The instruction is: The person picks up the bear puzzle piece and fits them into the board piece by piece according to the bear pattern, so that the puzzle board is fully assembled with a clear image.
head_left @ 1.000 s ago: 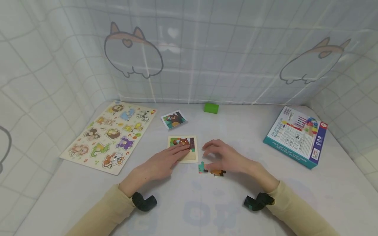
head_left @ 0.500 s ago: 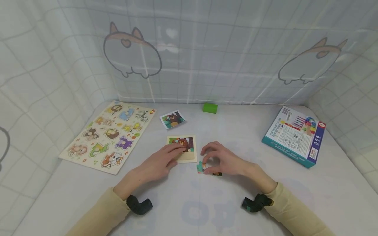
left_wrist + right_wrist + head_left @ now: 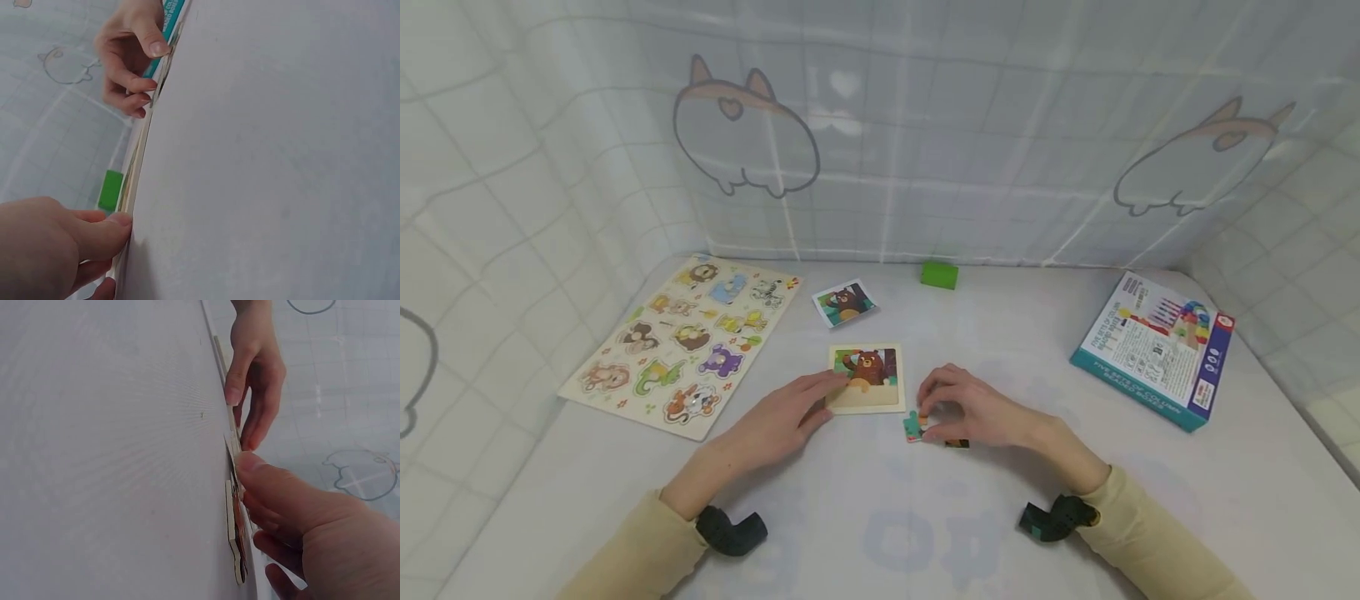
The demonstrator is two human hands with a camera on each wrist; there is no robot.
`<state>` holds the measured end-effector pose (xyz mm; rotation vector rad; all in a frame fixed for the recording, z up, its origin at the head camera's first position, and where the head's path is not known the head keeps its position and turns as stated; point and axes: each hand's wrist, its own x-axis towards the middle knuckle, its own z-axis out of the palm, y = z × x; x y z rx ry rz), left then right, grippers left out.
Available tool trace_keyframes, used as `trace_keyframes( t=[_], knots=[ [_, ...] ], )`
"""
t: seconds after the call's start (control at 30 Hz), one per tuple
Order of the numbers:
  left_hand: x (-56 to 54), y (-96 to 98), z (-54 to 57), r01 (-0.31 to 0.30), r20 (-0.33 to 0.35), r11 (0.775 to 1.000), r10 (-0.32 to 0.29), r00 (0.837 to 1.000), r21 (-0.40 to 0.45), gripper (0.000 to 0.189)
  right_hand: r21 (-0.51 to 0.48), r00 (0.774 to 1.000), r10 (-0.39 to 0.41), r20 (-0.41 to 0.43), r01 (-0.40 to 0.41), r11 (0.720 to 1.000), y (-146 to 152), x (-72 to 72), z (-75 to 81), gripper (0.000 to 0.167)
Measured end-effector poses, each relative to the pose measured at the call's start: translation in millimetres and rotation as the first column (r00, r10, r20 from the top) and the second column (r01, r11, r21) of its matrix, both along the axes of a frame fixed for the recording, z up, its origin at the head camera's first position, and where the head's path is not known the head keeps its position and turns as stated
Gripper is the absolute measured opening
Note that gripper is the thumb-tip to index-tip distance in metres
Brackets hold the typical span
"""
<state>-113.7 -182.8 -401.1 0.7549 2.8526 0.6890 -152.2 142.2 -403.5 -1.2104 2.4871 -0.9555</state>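
Note:
A small wooden puzzle tray (image 3: 865, 407) holds a bear picture in its upper part, with bare wood along the lower part. My left hand (image 3: 790, 418) rests at the tray's left side, index finger reaching over the rim and thumb by the near corner. Just right of the tray, my right hand (image 3: 981, 408) pinches a teal puzzle piece (image 3: 913, 427) between thumb and fingers. In the right wrist view that piece (image 3: 231, 453) is tilted up at one edge. A brown bear puzzle piece (image 3: 957, 443) lies under the right hand, mostly hidden in the head view.
A bear picture card (image 3: 844, 303) lies behind the tray, and a green block (image 3: 939, 275) stands near the back wall. On the left is a large animal peg board (image 3: 681, 346). A beaded toy box (image 3: 1153, 350) lies at the right.
My left hand has drawn back leftward off the bear picture to the tray's left edge, uncovering the picture. My right thumb and fingers have closed on the teal puzzle piece.

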Motion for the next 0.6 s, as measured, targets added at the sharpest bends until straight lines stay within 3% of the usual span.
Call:
trace_keyframes(
  t=[0.3,0.47,0.6],
  knots=[
    [-0.2,-2.1,2.1,0.005,0.036,1.0,-0.006,0.999,0.028,0.049,-0.057,1.0,-0.025,0.007,0.026,0.998,-0.5,0.0,-0.6,0.016],
    [-1.4,-3.0,1.6,0.0,0.053,0.999,-0.002,0.999,0.04,0.05,-0.117,0.995,-0.035,-0.094,0.024,0.993,-11.1,-2.6,-2.3,0.017],
    [-3.4,-3.2,0.7,-0.001,0.063,0.998,-0.003,0.998,0.059,0.049,-0.144,0.979,-0.053,-0.197,0.024,0.989,-28.6,-6.0,-1.2,0.014]
  ],
)
